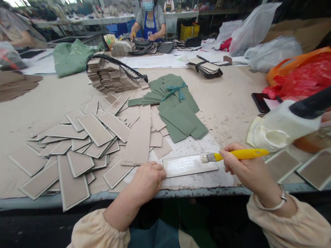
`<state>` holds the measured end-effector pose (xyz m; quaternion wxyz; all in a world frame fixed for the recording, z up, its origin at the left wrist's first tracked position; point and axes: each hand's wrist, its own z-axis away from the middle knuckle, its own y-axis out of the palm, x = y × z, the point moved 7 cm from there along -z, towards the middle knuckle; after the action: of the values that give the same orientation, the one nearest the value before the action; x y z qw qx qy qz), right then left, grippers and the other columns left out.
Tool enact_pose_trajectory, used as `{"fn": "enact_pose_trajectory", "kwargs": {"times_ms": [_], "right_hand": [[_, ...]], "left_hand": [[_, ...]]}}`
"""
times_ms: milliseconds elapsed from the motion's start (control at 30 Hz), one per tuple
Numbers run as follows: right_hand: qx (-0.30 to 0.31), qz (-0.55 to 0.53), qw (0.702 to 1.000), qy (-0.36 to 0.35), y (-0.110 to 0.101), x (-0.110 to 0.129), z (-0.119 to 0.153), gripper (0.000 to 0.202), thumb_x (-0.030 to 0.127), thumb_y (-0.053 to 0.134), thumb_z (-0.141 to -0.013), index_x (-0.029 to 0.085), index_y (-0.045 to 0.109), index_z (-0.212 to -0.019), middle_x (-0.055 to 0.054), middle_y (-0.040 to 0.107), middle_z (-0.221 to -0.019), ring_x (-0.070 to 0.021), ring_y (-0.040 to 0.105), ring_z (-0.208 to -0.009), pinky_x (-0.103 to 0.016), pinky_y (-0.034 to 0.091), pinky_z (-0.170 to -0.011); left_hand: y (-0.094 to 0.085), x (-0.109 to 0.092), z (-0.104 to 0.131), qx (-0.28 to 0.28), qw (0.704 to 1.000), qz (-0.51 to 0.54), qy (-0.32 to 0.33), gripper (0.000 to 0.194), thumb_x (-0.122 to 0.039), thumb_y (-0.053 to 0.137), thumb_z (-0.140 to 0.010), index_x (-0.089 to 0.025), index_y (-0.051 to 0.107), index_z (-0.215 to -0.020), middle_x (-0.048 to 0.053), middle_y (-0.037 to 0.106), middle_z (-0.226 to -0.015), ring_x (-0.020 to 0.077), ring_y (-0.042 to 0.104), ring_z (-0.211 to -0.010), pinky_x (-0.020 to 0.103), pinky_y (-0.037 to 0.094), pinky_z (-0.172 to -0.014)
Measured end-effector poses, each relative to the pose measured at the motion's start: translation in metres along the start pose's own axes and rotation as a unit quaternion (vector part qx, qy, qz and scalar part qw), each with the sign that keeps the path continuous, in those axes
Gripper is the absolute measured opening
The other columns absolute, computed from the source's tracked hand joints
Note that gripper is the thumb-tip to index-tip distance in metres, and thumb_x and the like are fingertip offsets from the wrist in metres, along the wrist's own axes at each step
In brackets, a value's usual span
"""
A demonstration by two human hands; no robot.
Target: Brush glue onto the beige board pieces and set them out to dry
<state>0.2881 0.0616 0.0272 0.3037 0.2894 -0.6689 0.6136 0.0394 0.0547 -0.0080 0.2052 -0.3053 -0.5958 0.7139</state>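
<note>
My right hand (244, 167) grips the yellow handle of a paintbrush (243, 154), with its bristles on a rectangular panel (183, 165). A wet, whitish, streaky coating covers the panel's face. My left hand (148, 178) has its fingers closed at the panel's left end; the fingertips are partly hidden. Beneath the panel lies a smeared white sheet (205, 180). Left of it, beige panels with pale borders (95, 129) are heaped loosely. Behind are plain beige pieces (139, 139) and green pieces (179, 119), some tied with a green strip.
On the right stand a white plastic container (295, 122), more bordered panels (321, 168), a phone (260, 102) and red plastic bags (312, 74). A strapped beige stack (106, 75) sits farther back. Across the table a masked person (149, 21) handles dark pieces; another is at far left.
</note>
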Motion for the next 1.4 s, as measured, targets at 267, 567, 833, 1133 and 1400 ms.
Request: {"fn": "enact_pose_trajectory", "kwargs": {"times_ms": [267,567,833,1133,1400], "right_hand": [[0.104,-0.162,0.981,-0.028,0.08,0.031,0.013,0.025,0.047,0.047,-0.093,0.023,0.054,-0.091,0.001,0.063,-0.066,-0.014,0.06,-0.058,-0.027,0.049,-0.059],[0.133,-0.103,0.984,-0.058,0.098,0.037,0.008,0.023,0.044,0.044,-0.094,0.023,0.054,-0.089,0.003,0.062,-0.062,-0.0149,0.061,-0.058,-0.028,0.048,-0.06],[0.126,-0.136,0.982,-0.042,0.086,0.03,0.011,0.024,0.046,0.044,-0.093,0.024,0.053,-0.091,0.003,0.062,-0.062,-0.0152,0.06,-0.055,-0.028,0.048,-0.056],[0.062,-0.02,0.996,-0.06,0.054,0.02,0.002,0.026,0.047,0.042,-0.092,0.024,0.053,-0.084,0.005,0.057,-0.054,-0.0155,0.058,-0.05,-0.029,0.045,-0.055],[-0.05,-0.075,0.992,-0.092,0.015,0.015,0.0,0.024,0.048,0.048,-0.09,0.025,0.058,-0.092,0.003,0.063,-0.064,-0.0155,0.063,-0.058,-0.028,0.052,-0.059]], "left_hand": [[0.001,-0.001,0.0,0.006,1.0,-0.006,0.01,0.019,-0.018,0.05,-0.087,-0.018,0.067,-0.078,0.004,0.066,-0.082,0.0178,0.059,-0.078,0.03,0.046,-0.074],[0.001,0.0,0.001,0.008,1.0,-0.002,0.001,0.016,-0.017,0.053,-0.085,-0.018,0.068,-0.081,0.005,0.067,-0.082,0.0188,0.059,-0.079,0.03,0.046,-0.073],[-0.001,-0.002,0.0,0.017,1.0,-0.007,-0.006,0.016,-0.017,0.053,-0.084,-0.018,0.067,-0.077,0.004,0.067,-0.083,0.0187,0.059,-0.08,0.03,0.047,-0.074],[-0.004,0.005,0.004,-0.029,0.998,0.046,-0.018,0.014,-0.024,0.056,-0.085,-0.019,0.068,-0.079,0.004,0.067,-0.084,0.0178,0.06,-0.082,0.029,0.048,-0.076],[-0.031,0.077,0.017,-0.182,0.92,-0.048,-0.345,0.053,-0.046,0.065,-0.078,-0.017,0.056,-0.122,0.012,0.06,-0.112,0.0278,0.055,-0.106,0.038,0.044,-0.091]]}}
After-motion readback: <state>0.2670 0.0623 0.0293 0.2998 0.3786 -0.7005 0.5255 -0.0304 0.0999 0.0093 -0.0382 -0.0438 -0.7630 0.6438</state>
